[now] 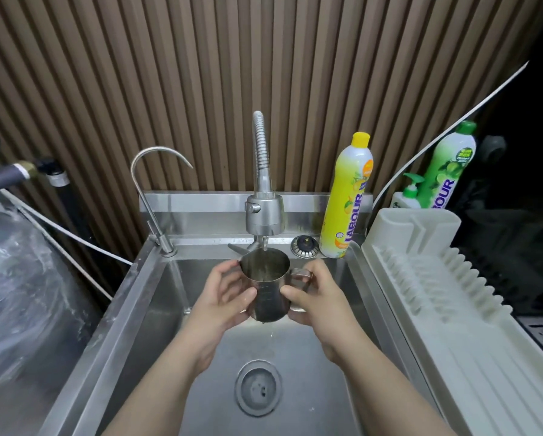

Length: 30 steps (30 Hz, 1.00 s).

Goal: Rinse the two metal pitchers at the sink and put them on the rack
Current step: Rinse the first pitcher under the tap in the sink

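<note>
A metal pitcher (268, 287) is held upright over the steel sink (157, 309), directly under the flexible tap head (265, 215). A thin stream of water runs from the tap into its open mouth. My left hand (224, 305) wraps the pitcher's left side. My right hand (315, 302) grips the right side at the handle. The white dish rack (437, 297) lies to the right of the sink with nothing on it. No second pitcher is in view.
A thin gooseneck tap (152, 190) rises at the sink's back left. A yellow detergent bottle (347, 199) and a sink plug (304, 246) stand on the back ledge. Behind the rack are a green detergent bottle (446, 168) and a pump bottle (407, 195). The drain (257, 387) sits near me.
</note>
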Motion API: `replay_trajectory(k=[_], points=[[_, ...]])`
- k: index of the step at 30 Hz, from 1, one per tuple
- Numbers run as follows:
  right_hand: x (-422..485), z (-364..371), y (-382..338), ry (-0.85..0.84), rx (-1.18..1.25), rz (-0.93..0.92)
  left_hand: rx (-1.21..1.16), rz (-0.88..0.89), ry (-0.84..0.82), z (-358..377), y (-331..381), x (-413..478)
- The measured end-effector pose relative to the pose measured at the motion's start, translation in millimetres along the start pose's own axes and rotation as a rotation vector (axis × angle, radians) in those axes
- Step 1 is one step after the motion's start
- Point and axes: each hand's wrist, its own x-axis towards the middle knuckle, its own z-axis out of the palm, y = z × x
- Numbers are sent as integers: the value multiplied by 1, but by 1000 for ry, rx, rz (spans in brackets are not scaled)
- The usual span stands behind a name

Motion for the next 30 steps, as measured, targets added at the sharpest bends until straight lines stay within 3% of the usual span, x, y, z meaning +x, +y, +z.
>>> replay_trajectory(k=[13,30], points=[[3,4,0,-78,171,-30,141,25,-22,4,10,-3],[-2,6,-9,-47,119,-76,142,57,-44,2,13,-3]])
